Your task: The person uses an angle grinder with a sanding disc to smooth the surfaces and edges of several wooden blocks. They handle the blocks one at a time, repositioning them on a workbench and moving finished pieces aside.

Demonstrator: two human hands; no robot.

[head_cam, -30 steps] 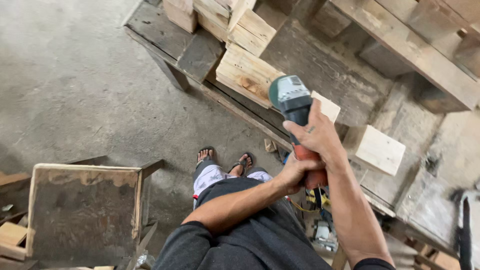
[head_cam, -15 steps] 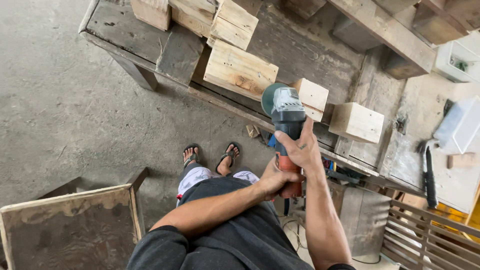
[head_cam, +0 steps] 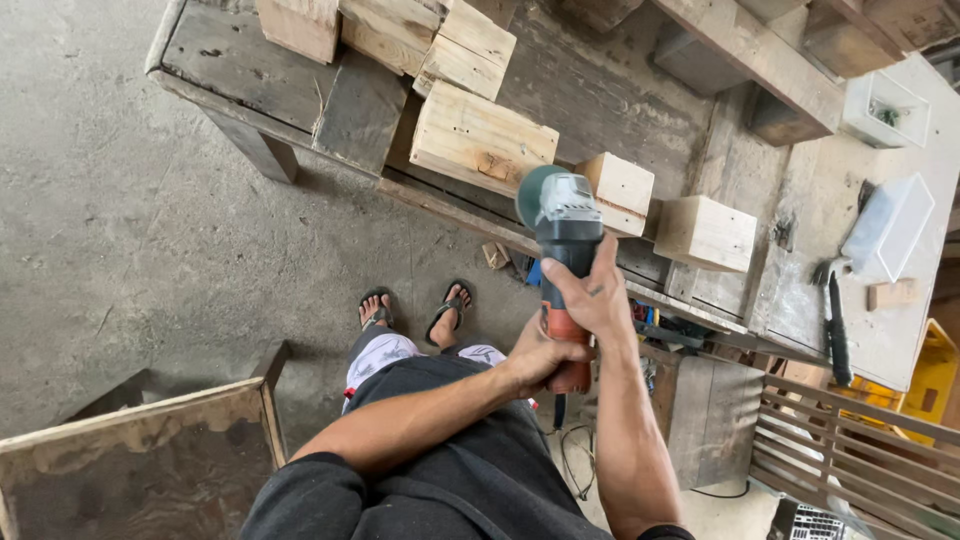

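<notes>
The person stands at the lower middle of the frame and holds an angle grinder [head_cam: 562, 262] upright in front of the body, its disc end pointing toward the upper part of the frame. The right hand [head_cam: 590, 300] is wrapped around the dark body of the tool, and the left hand [head_cam: 535, 360] is clenched on the orange rear grip just below it. The grinder hangs in the air, near but apart from the surface [head_cam: 640, 110], a worn wooden bench across the top of the frame that carries a large wooden block [head_cam: 478, 140] and two smaller cube blocks [head_cam: 622, 190] [head_cam: 706, 232].

The blocks lie loose, with no clamp visible, so a spinning disc could likely kick one off the edge. The feet in open sandals [head_cam: 415, 310] stand right under that edge, where a falling block or sparks might land. A cable [head_cam: 575, 450] trails near the legs and could snag.
</notes>
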